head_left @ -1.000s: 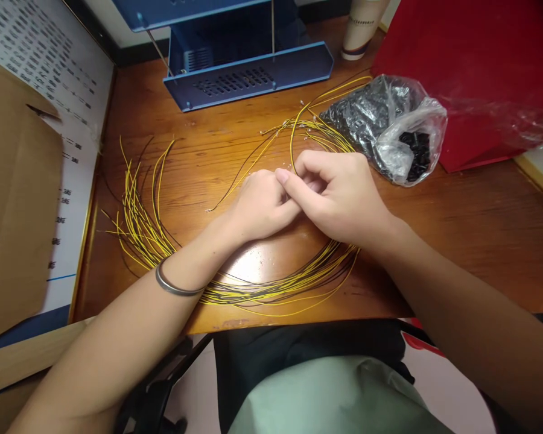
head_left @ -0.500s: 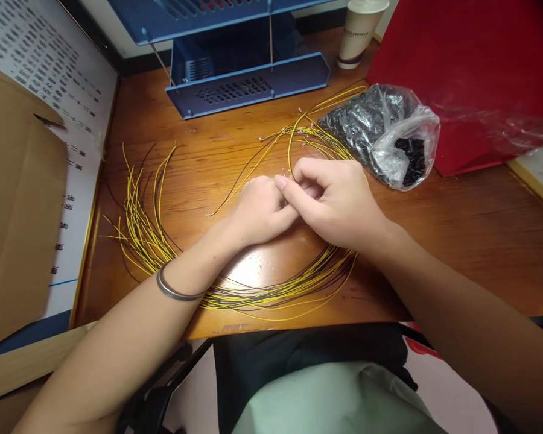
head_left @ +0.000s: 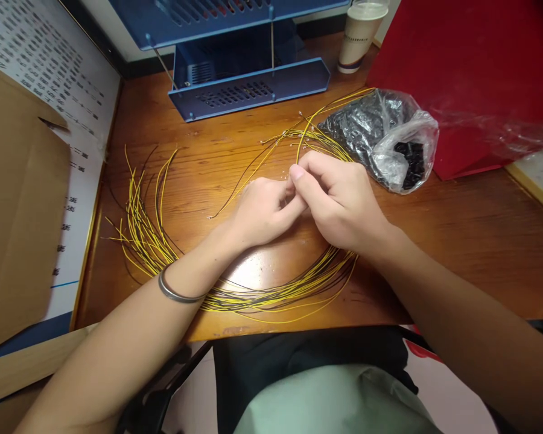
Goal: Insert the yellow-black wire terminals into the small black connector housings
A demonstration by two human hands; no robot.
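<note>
My right hand [head_left: 344, 196] is closed, thumb and forefinger pinching a yellow wire [head_left: 301, 141] that rises from the fingertips and curves toward the back. Against it, my left hand [head_left: 269, 210] has its fingers curled in, and whatever they grip is hidden behind the knuckles. A large loop of yellow and black wires [head_left: 271, 295] lies on the table around both hands. Its loose ends fan out at the left, and small shiny metal terminals tip the ends at the back. One separate wire pair [head_left: 239, 187] stretches out beyond my left hand.
A clear plastic bag [head_left: 389, 135] of small black parts lies at the right, against a red bag or panel [head_left: 475, 84]. Behind stand a blue file rack [head_left: 253, 90] and a paper cup [head_left: 361, 36]. Cardboard [head_left: 25, 205] leans at the left of the wooden table [head_left: 461, 241].
Both hands have shifted slightly to the right, still together. The pinched wire's upper part has moved right, and the fingertips sit a little more apart.
</note>
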